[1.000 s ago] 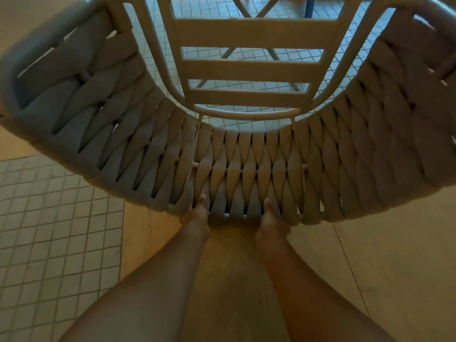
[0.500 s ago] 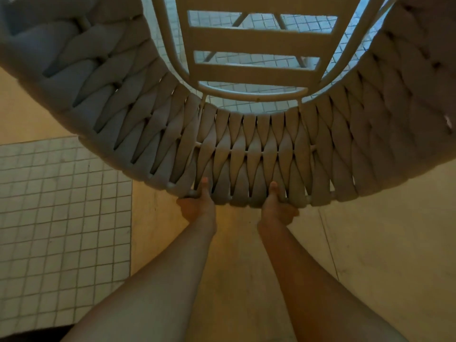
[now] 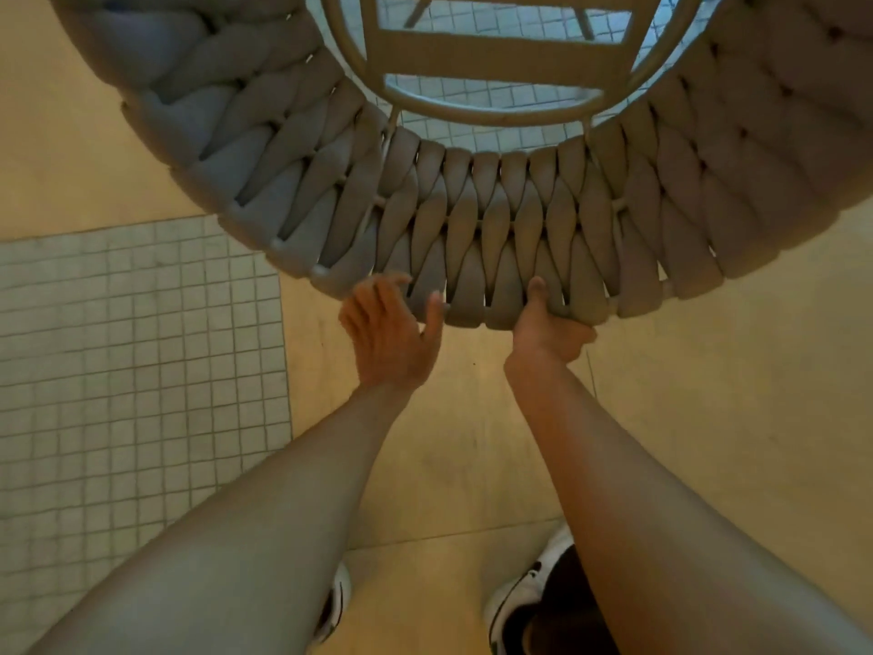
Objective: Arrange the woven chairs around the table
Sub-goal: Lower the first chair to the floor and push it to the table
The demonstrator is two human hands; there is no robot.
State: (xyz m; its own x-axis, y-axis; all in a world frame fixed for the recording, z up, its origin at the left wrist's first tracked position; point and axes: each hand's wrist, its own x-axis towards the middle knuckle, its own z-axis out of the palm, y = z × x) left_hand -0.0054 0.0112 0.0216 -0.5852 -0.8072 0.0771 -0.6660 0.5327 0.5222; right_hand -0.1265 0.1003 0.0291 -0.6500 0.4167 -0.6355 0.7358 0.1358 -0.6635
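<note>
A grey woven chair (image 3: 496, 219) fills the top of the head view, its curved braided backrest facing me and its slatted seat beyond. My right hand (image 3: 548, 328) grips the top rim of the backrest, thumb over the weave. My left hand (image 3: 389, 335) is off the rim, palm up with fingers spread, just below the backrest's edge. No table is in view.
Beige floor slabs (image 3: 708, 394) lie under the chair and me. A patch of small square white tiles (image 3: 132, 352) lies at the left, and more show through the seat slats. My white shoes (image 3: 515, 602) are at the bottom.
My left hand has let go of the backrest rim and opened. The chair has shifted away from me and upward in the frame; the right hand keeps its hold.
</note>
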